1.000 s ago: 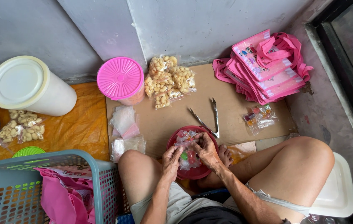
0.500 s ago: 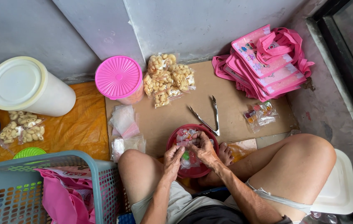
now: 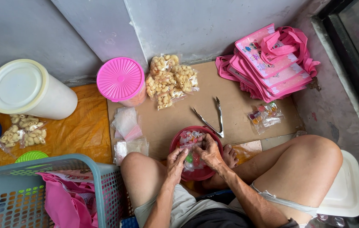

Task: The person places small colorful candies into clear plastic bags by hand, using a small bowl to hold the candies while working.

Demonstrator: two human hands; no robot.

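Hands, left point(image 3: 176, 162) and right point(image 3: 208, 151), pinch a candy packet point(image 3: 190, 159) over red bowl point(image 3: 196, 172); tongs point(image 3: 211, 118) just beyond, on cardboard point(image 3: 238, 105).

I face a grey concrete wall point(image 3: 213, 25); flattened cardboard point(image 3: 238, 105) covers the floor, orange plastic sheet point(image 3: 78, 131) left.

Red bowl point(image 3: 179, 141) — pink lid point(image 3: 120, 79).

Pretty soft, even daylight here, nothing harsh. Shadows are faint, just a darker patch under the person's legs and along the right edge by the dark doorway. No real glare, only a mild sheen on the pink lid point(image 3: 121, 79). Focus is sharp throughout, with slight wide-angle stretching toward the corners.
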